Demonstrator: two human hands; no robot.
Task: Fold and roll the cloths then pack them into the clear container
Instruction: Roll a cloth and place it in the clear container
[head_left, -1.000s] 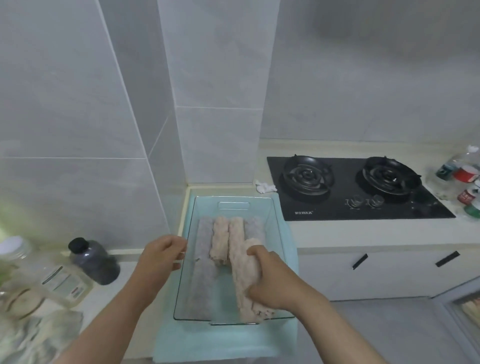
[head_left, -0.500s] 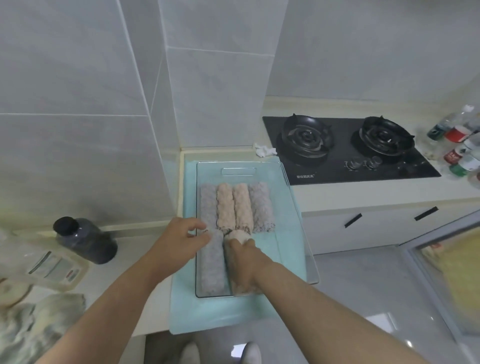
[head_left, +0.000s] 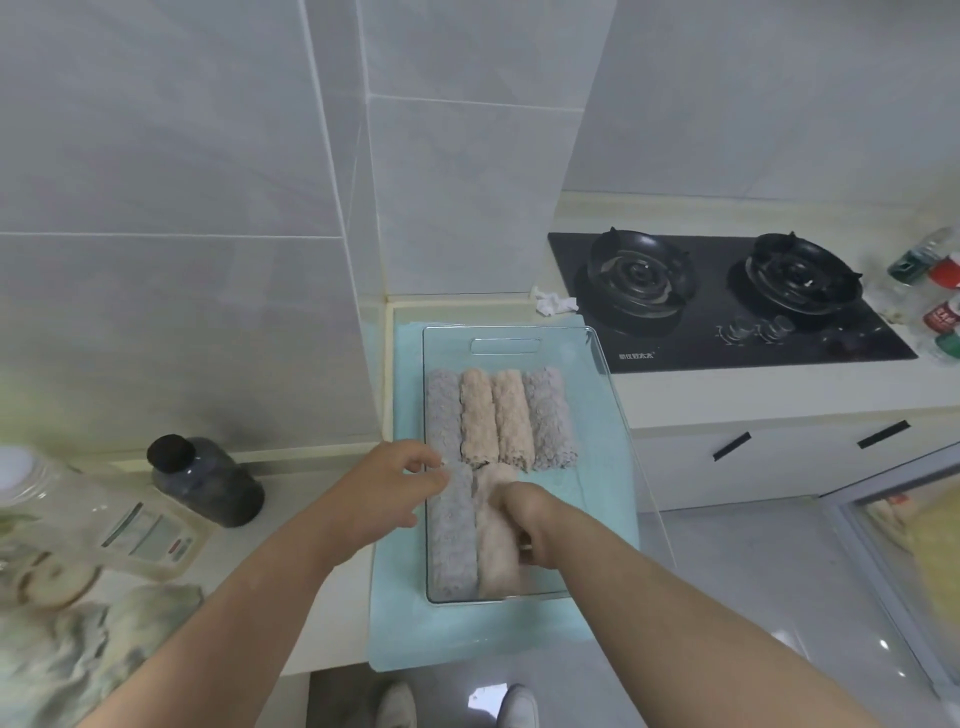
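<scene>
Pink and fluffy, the near pink roll lies lengthwise in the front row of the clear container, in the lower middle of the frame. Its left side touches the near grey roll. The right hand sits on top of the pink one, fingers curled down together and clamped on the cloth.

The left hand is at the container's left wall, by the far end of the near grey roll. Its fingers are bent, and I cannot tell whether they grip the wall or only touch it.

Higher in the frame, the back row of four rolls fills the container side by side: grey, pink, pink, grey.

The container stands on a pale teal mat at the counter's edge. To the left stands a dark jar. To the upper right, a crumpled tissue lies just beside a black gas hob.
</scene>
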